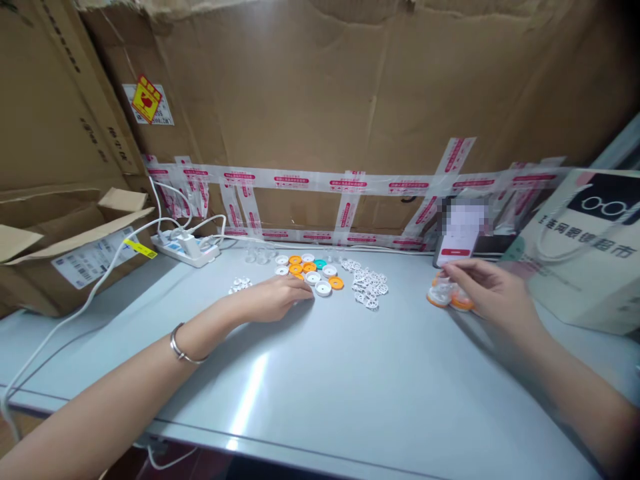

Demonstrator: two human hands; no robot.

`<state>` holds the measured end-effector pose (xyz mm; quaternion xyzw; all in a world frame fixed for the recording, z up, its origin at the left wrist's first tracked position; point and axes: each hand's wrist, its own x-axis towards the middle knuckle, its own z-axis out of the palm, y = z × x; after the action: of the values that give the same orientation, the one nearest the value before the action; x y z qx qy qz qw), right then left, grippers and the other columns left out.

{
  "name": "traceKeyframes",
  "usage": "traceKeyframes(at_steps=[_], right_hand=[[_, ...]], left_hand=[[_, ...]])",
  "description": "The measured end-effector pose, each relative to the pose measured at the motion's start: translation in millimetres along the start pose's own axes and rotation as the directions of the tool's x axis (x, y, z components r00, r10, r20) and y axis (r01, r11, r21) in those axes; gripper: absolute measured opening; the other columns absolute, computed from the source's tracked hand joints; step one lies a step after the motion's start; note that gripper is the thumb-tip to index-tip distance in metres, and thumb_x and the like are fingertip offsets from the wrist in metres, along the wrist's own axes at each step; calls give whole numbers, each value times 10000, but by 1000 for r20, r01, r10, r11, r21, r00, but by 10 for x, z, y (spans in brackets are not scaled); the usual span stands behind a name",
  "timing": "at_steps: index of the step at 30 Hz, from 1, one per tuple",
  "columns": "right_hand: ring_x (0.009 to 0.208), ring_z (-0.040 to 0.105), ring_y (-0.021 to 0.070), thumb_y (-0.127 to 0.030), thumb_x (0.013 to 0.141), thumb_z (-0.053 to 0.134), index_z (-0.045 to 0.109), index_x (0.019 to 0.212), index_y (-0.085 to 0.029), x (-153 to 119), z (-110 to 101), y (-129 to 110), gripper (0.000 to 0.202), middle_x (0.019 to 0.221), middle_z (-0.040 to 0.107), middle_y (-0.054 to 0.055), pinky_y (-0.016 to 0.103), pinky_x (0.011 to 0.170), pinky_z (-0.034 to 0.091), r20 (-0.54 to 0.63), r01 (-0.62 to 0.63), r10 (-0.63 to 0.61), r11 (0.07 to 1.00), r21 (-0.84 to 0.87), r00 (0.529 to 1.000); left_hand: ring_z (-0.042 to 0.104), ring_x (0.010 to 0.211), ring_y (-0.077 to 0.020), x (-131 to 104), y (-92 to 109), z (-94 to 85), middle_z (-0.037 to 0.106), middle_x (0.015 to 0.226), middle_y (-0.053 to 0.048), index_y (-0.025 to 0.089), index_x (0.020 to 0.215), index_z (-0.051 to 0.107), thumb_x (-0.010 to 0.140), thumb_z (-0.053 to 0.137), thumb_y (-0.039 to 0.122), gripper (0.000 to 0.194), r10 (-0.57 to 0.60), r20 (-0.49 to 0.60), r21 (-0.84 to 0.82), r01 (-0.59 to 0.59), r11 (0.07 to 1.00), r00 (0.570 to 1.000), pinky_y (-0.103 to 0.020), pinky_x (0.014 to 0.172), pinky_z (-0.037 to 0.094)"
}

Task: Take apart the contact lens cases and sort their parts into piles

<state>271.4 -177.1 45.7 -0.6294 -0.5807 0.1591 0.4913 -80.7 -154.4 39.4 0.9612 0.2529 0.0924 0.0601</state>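
My left hand [277, 297] is at the group of round pieces, fingers curled down and together; what they hold, if anything, is hidden. Beside its fingertips lie shallow orange discs [337, 283] and white discs [323, 288], with one teal disc [320, 265] behind. At the right, my right hand [500, 297] pinches the top of a clear-topped piece with an orange base [439, 296]. A second orange-based piece [462, 301] sits close beside it, partly covered by the hand. White openwork pieces [369, 287] lie in a heap between my hands.
Small white parts [241, 285] and clear cups [260, 253] lie at the left. A power strip [187, 247] with cables and an open cardboard box [65, 253] stand farther left. A phone [456, 233] leans at the back, left of a paper bag [590, 260]. Large cardboard [310, 100] walls the back.
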Motion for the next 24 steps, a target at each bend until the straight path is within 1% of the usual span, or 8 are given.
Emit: traceKeyframes(at_steps=[3, 6, 8, 10, 13, 15, 20, 24], right_hand=[[751, 581, 178, -398, 722, 591, 633, 796, -188, 19, -101, -87, 227, 803, 655, 62, 304, 698, 426, -92, 30, -26, 999, 42, 995], [796, 578, 188, -362, 727, 583, 631, 783, -194, 83, -231, -66, 183, 825, 657, 70, 307, 706, 419, -138, -8, 9, 1000, 8, 990], [789, 573, 192, -365, 721, 589, 637, 789, -201, 141, -304, 25, 184, 832, 658, 75, 311, 684, 411, -91, -41, 33, 996, -83, 995], [721, 562, 190, -407, 699, 610, 642, 803, -207, 188, -336, 138, 228, 844, 656, 85, 319, 635, 402, 1, -41, 41, 979, -198, 999], [680, 538, 191, -466, 660, 636, 643, 842, -222, 214, -295, 270, 304, 921, 637, 96, 332, 615, 392, 112, 70, -31, 930, -360, 993], [759, 540, 216, -465, 649, 647, 647, 851, -235, 208, -240, 319, 306, 958, 613, 93, 342, 671, 394, 182, 179, -107, 879, -443, 977], [910, 511, 265, -444, 649, 656, 623, 903, -242, 186, -166, 395, 326, 895, 593, 93, 363, 792, 372, 285, 345, -219, 763, -546, 933], [980, 475, 288, -414, 685, 624, 596, 897, -234, 164, -147, 444, 281, 995, 609, 98, 374, 808, 371, 307, 394, -261, 740, -545, 915]], left_hand=[[497, 1070, -202, -23, -50, 40, 554, 1157, -90, 175, 1130, 544, 858, 348, 83, 347, -20, 19, -23, 20, 1000, 1000, -342, 916, 388], [504, 1026, -199, -54, -125, 45, 551, 1110, -93, 174, 1091, 553, 860, 396, 137, 282, -49, 17, -79, 50, 996, 999, -328, 900, 391], [509, 984, -184, -67, -171, 48, 544, 1071, -91, 171, 1057, 554, 860, 408, 160, 246, -79, 20, -141, 81, 987, 997, -302, 863, 406], [514, 940, -169, -77, -207, 53, 535, 1037, -83, 170, 1022, 553, 857, 427, 193, 209, -120, 23, -206, 122, 971, 992, -282, 827, 416], [515, 883, -153, -89, -243, 55, 525, 1001, -74, 167, 980, 550, 847, 455, 244, 181, -165, 34, -281, 168, 945, 986, -262, 784, 422], [510, 863, -149, -99, -254, 48, 522, 983, -67, 166, 961, 548, 839, 462, 260, 176, -177, 47, -307, 183, 934, 983, -259, 771, 419], [501, 844, -149, -133, -241, -10, 523, 959, -49, 171, 930, 556, 803, 489, 251, 164, -188, 137, -315, 223, 923, 973, -260, 754, 415], [506, 841, -150, -144, -214, -43, 528, 950, -46, 170, 920, 563, 778, 499, 233, 168, -200, 156, -320, 241, 916, 967, -261, 755, 413]])
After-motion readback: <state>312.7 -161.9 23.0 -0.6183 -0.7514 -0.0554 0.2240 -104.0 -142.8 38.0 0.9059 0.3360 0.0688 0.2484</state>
